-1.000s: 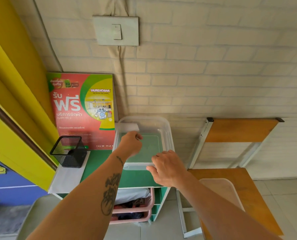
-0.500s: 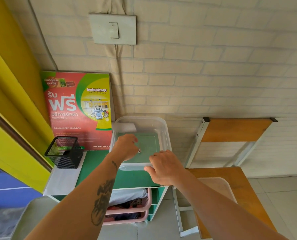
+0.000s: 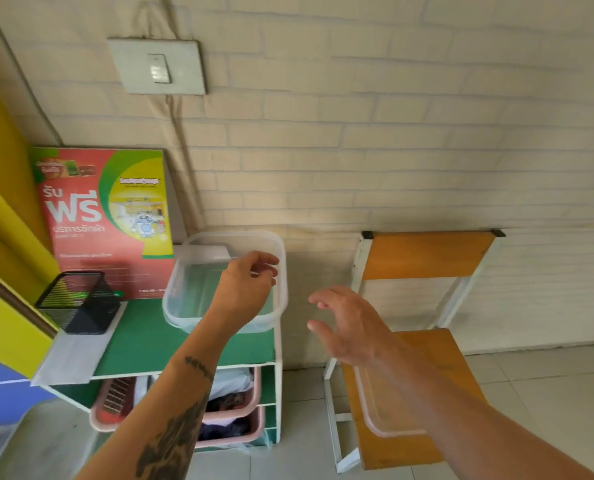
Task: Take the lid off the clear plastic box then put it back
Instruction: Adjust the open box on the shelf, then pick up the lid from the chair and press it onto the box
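The clear plastic box [image 3: 188,306] stands without its lid on the green shelf top [image 3: 157,344], against the brick wall. Its clear lid [image 3: 378,410] lies flat on the orange chair seat to the right, partly under my right forearm. My left hand [image 3: 243,289] hangs over the box's right half with fingers curled near the right rim; whether they grip the rim is unclear. My right hand [image 3: 351,323] is in the air between the box and the chair, fingers spread, holding nothing, above the lid's far end.
A black mesh pen holder [image 3: 77,303] sits at the left of the shelf top, and a red and green poster [image 3: 105,216] leans on the wall behind it. Pink baskets [image 3: 233,414] fill the shelves below. The orange chair [image 3: 423,254] stands to the right.
My right hand left the box's front right corner, moved right toward the chair and opened. My left hand shifted from the box's middle toward its right rim.
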The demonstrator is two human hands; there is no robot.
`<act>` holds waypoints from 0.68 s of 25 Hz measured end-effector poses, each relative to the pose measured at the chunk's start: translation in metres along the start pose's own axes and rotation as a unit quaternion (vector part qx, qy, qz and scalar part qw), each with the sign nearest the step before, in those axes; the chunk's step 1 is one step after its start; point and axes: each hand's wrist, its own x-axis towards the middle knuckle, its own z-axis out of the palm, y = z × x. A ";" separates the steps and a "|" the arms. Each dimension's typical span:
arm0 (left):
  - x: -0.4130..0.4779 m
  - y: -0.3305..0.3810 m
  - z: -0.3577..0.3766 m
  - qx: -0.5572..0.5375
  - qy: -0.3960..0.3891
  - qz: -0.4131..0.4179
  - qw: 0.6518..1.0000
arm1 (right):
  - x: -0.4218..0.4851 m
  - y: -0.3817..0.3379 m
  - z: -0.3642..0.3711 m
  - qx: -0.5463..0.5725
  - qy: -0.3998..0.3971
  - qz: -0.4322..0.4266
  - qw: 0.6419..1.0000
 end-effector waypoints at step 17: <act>-0.096 -0.095 0.316 0.172 -0.080 -0.127 0.974 | -0.146 0.272 0.013 -0.024 -0.161 0.226 0.960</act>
